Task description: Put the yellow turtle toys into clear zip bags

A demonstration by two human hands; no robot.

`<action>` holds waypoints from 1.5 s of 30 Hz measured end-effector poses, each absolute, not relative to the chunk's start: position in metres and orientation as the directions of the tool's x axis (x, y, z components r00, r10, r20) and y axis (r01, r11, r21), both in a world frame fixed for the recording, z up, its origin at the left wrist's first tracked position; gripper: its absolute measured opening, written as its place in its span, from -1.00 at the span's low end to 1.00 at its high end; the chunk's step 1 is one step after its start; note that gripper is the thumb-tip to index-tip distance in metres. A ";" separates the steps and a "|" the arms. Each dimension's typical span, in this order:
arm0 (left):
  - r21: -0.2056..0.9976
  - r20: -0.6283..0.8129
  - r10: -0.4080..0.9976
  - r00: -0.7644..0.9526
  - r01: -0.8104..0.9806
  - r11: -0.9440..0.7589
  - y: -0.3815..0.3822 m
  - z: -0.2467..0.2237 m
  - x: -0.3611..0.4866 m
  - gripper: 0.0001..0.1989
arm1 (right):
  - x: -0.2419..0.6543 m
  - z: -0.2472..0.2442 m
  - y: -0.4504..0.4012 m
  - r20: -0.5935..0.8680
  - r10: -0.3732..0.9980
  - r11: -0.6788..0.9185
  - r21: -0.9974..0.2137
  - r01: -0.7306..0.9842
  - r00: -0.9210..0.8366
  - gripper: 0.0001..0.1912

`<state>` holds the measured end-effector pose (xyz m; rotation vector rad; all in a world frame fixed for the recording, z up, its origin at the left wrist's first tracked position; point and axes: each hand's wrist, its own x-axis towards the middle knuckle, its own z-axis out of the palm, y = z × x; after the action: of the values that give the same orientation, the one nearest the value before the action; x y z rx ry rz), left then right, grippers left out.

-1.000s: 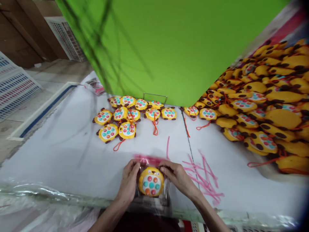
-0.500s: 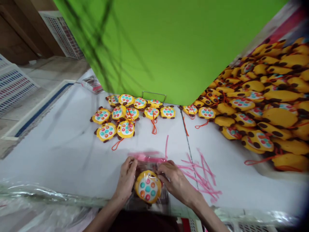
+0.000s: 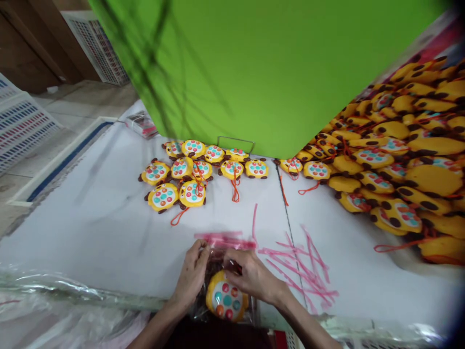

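Note:
A yellow animal-shaped toy (image 3: 227, 299) with round coloured buttons lies face up near the table's front edge, in or on a clear plastic bag (image 3: 203, 303). My left hand (image 3: 195, 269) pinches the bag's upper left side. Bent over the toy's upper end, my right hand (image 3: 250, 272) has its fingers closed at the bag's mouth, partly hiding the toy's head. Just beyond the hands is a bundle of pink strips (image 3: 227, 241). More loose pink strips (image 3: 301, 264) lie scattered to the right.
Several similar toys (image 3: 163, 196) with orange cords lie mid-table. A large heap of them (image 3: 392, 160) fills the right side. A big green panel (image 3: 254, 72) blocks the back. White plastic baskets (image 3: 27, 121) stand on the left, beyond the white table (image 3: 90, 228).
My right hand has moved left, from the toy's right side to over its upper end. The toy sits slightly nearer my body. The view has shifted a little.

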<state>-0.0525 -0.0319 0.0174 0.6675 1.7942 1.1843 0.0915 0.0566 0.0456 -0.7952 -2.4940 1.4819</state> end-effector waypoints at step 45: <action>0.892 -0.435 0.898 -0.069 -0.166 0.420 -0.034 0.033 -0.086 -0.82 | 0.237 0.080 0.072 -0.131 0.935 0.196 -0.583 0.789 -0.330 -0.52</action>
<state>-0.0863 -0.0339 0.0330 0.7227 1.3529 1.0143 0.2368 0.0720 0.0803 -1.6438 -2.2201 0.8377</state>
